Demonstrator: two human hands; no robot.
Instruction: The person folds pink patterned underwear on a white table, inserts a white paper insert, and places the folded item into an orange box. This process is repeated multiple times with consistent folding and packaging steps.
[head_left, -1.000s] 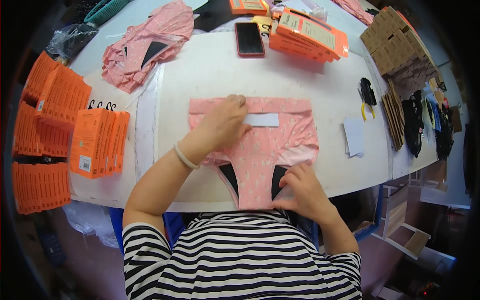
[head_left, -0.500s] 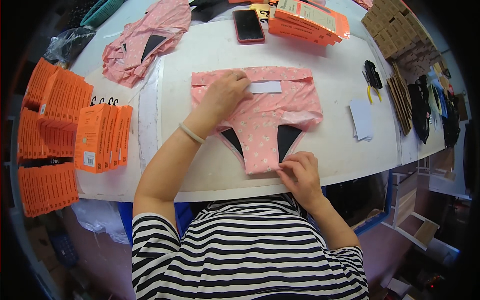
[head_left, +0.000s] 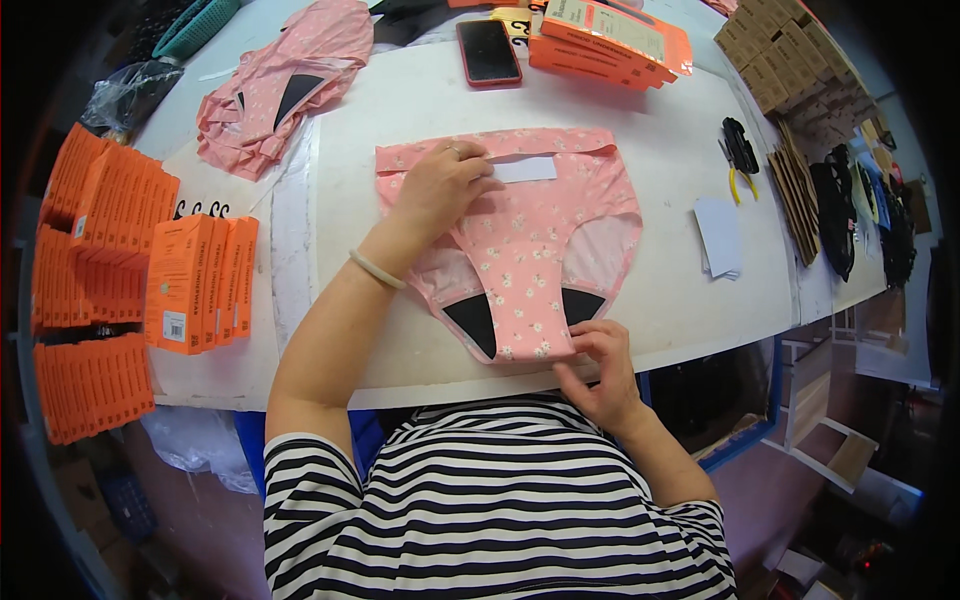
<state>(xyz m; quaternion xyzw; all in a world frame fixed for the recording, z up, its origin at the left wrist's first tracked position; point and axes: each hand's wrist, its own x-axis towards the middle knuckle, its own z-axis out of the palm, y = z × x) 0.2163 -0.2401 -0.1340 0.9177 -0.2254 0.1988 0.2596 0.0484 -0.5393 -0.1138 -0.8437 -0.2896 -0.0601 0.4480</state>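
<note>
A pair of pink floral underwear [head_left: 518, 255] lies spread on the white table in front of me, with black lining panels showing at both leg openings. On its waistband rests a small white card [head_left: 528, 169]. My left hand [head_left: 440, 185] lies over the waistband's left part, its fingers closed together on the card's left end and hiding it. My right hand [head_left: 603, 375] is at the lower right corner of the crotch. Its fingertips touch the fabric by the black panel, while the thumb is apart, just below the edge.
Orange boxes [head_left: 185, 285] stand in rows at the left. A pile of pink underwear [head_left: 275, 100] lies at the far left. Behind are a phone [head_left: 489, 53] and stacked orange boxes [head_left: 605, 48]. White cards [head_left: 717, 238] and yellow-handled snips [head_left: 738, 160] lie on the right.
The underwear's lower part is drawn nearer to me and spread wider, with the pale inside showing at the leg openings. My right thumb has moved away from the fabric; my left hand stays on the card.
</note>
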